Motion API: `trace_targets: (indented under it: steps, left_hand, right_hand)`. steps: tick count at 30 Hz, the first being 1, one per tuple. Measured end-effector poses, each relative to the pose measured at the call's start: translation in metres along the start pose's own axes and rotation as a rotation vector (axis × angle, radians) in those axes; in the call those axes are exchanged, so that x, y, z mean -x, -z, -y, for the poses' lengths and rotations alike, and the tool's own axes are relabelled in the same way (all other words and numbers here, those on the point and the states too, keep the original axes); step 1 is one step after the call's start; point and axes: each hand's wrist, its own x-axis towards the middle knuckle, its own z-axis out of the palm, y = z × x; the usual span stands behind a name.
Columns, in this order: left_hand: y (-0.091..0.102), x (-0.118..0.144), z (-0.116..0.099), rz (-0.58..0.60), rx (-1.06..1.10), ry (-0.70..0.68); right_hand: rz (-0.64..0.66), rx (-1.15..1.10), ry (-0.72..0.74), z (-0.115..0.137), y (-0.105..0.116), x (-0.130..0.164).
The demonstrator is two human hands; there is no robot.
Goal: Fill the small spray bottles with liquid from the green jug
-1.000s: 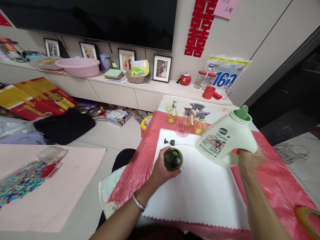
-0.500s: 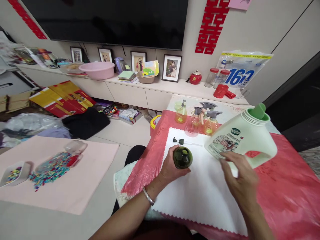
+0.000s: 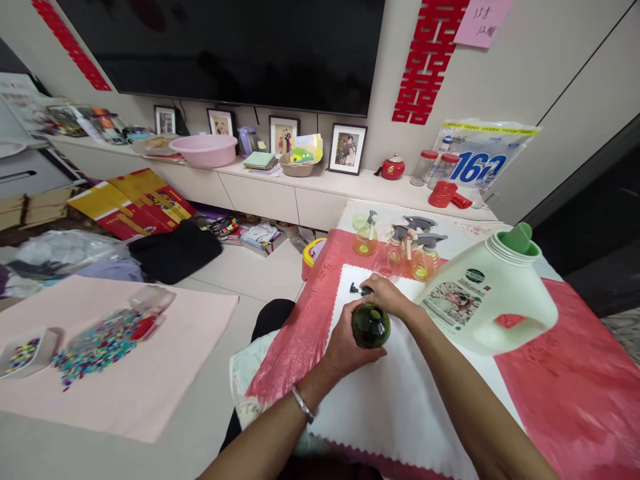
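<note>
My left hand (image 3: 349,337) is wrapped round a dark green round glass bottle (image 3: 371,327) above a white scalloped cloth (image 3: 385,407). My right hand (image 3: 390,295) reaches just behind the bottle, its fingers closed at the collar of a black pump dispenser top (image 3: 356,289). The nozzle points left; the hand and bottle hide the pump's tube. To the right stands a large pale green detergent jug (image 3: 500,293) with a green scoop-like piece (image 3: 520,237) in its mouth.
Behind the cloth stand a small amber spray bottle (image 3: 365,237) and several others with grey trigger heads (image 3: 430,240). A red plastic cover (image 3: 580,360) lies over the table. On the left, small colourful pieces (image 3: 95,353) lie on a pink sheet (image 3: 165,360) beside a white tray (image 3: 30,353).
My right hand has moved left from beside the jug to the pump top. The bottle stays in my left hand. The whole view has shifted slightly.
</note>
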Motion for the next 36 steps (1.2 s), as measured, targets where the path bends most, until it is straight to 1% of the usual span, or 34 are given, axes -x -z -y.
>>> trace_targets:
  steps: [2,3,6,8,9,10,12,13,16,19,23,28,33,36]
  left_hand:
    - [0.000,0.000,0.001,-0.001,-0.002,0.000]
    - [0.000,0.000,0.001,-0.002,-0.006,0.005]
    - [-0.001,0.001,0.002,0.000,-0.014,0.023]
    - [0.000,0.001,0.001,0.006,-0.012,0.032]
    - [0.000,0.001,0.000,0.008,-0.012,0.037]
    - [0.000,0.001,-0.001,0.011,-0.011,0.043]
    - [0.000,0.000,-0.004,0.013,-0.012,0.057]
    - [0.000,0.000,-0.005,0.012,-0.013,0.064]
    - [0.000,0.000,-0.006,0.004,-0.023,0.077]
    - [-0.001,0.000,-0.005,0.004,-0.021,0.062]
    - [-0.001,-0.001,-0.002,-0.006,-0.020,0.021]
    - [-0.001,-0.001,0.002,0.001,-0.007,0.001]
    - [-0.001,-0.001,0.002,0.009,-0.015,-0.004]
    - [-0.002,-0.001,0.001,0.004,-0.017,-0.022]
  right_hand:
    - [-0.048,-0.040,-0.007,0.004,0.005,0.005]
    - [-0.087,-0.070,-0.002,0.008,0.012,0.010]
    - [-0.255,-0.173,0.043,0.024,0.042,0.032]
    - [-0.405,-0.244,0.060,0.042,0.065,0.050]
    - [-0.502,-0.318,0.070,0.053,0.074,0.059]
    - [-0.619,-0.485,0.088,0.065,0.083,0.068]
    - [-0.737,-0.780,0.161,0.091,0.093,0.082]
    - [-0.767,-0.871,0.206,0.103,0.095,0.088]
    - [-0.778,-0.954,0.295,0.128,0.092,0.096]
    - [-0.763,-0.983,0.293,0.133,0.078,0.094]
    - [-0.665,-0.999,0.233,0.120,0.053,0.085]
    - [-0.554,-1.006,0.111,0.091,0.020,0.088]
    - [-0.432,-0.891,-0.004,0.069,-0.007,0.099]
    - [-0.413,-0.837,-0.051,0.063,-0.018,0.103]
